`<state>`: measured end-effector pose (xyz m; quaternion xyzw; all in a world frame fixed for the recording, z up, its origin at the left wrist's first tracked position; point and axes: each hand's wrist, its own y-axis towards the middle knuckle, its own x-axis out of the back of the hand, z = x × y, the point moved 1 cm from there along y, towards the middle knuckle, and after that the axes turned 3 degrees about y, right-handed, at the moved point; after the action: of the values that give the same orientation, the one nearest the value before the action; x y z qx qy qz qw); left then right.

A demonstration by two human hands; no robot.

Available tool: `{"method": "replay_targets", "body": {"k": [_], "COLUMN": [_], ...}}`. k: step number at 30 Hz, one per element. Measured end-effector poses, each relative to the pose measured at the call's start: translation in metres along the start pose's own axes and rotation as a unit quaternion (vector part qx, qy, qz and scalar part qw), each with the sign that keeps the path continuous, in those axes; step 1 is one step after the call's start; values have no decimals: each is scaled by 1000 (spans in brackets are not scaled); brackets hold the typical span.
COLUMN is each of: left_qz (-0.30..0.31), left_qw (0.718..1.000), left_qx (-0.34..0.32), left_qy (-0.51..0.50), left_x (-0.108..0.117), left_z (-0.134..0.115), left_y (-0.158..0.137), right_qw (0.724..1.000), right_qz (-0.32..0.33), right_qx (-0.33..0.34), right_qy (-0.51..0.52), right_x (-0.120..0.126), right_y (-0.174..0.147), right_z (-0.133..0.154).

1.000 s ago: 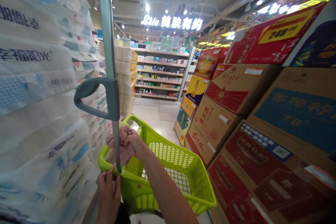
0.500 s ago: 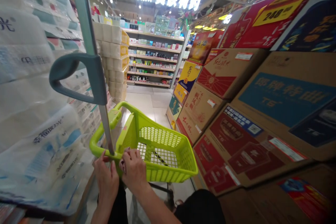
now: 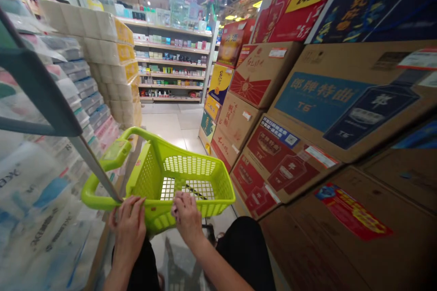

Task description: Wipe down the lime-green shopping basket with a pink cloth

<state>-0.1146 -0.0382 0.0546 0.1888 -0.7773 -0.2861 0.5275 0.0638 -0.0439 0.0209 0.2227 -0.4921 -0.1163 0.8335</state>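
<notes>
The lime-green shopping cart [image 3: 191, 201] stands in front of me, tilted in view, with a perforated basket. My left hand [image 3: 131, 223] is closed over its near rim, close to where a metal pole [image 3: 92, 166] meets the green handle bar [image 3: 92, 202]. My right hand [image 3: 189, 218] is closed at the same side rim, further along the basket. Something small and pinkish shows at its fingers, too unclear to name. The pole carries a grey-blue loop handle [image 3: 37, 95], partly cut off at the left. A thin dark strip [image 3: 196, 192] shows in the basket's bottom.
Stacked liquor cartons [image 3: 307, 100] rise close on the right. Wrapped tissue packs [image 3: 99, 59] and plastic-covered packages [image 3: 37, 218] line the left. A tiled aisle floor [image 3: 164, 122] leads to shelves of small products [image 3: 174, 61]. My black-clad knees [image 3: 242, 245] are beside the cart.
My right hand has moved along the rim, away from my left hand. The view has shifted right and down, so the cart and pole appear further left.
</notes>
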Motion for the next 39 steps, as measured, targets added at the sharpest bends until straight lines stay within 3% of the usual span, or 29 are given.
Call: {"method": "replay_targets", "body": {"k": [3,6,8,12,14,18,21,24,27,34,39], "left_qz": [-11,-4,3,18,32,36,27,13,23,79,126], "left_qw": [1000,1000,1000,997,994,991,990,994,996,991,984], "left_qx": [-8,-11,-25,-72,-94,-129,-137,-108,-87,-61,-60], "left_qy": [-5,-14,-13,23,36,28,14,17,28,91,112], "left_x": [-2,-10,-16,-26,-29,-33,-37,-44,-51,-46,-33], "left_z": [3,-2,-8,-15,-12,0,1,-2,-4,-17,-28], "left_y": [-1,2,5,10,11,15,19,21,21,27,36], "right_qw": [996,982,982,999,999,992,965,937,948,990,985], "right_qz": [-33,-93,-103,-29,-15,-41,-106,-157,-157,-97,-99], "right_qx": [-66,-153,-156,-37,-22,-115,-237,-308,-274,-99,-127], "right_qy": [-43,-59,-38,27,38,30,-23,-50,-44,24,58], "right_x": [16,25,21,5,8,37,57,58,42,5,13], "right_y": [-15,-21,-20,-15,-15,-21,-31,-36,-32,-15,-21], "right_z": [-63,-89,-78,-36,-37,-101,-160,-184,-165,-87,-95]}}
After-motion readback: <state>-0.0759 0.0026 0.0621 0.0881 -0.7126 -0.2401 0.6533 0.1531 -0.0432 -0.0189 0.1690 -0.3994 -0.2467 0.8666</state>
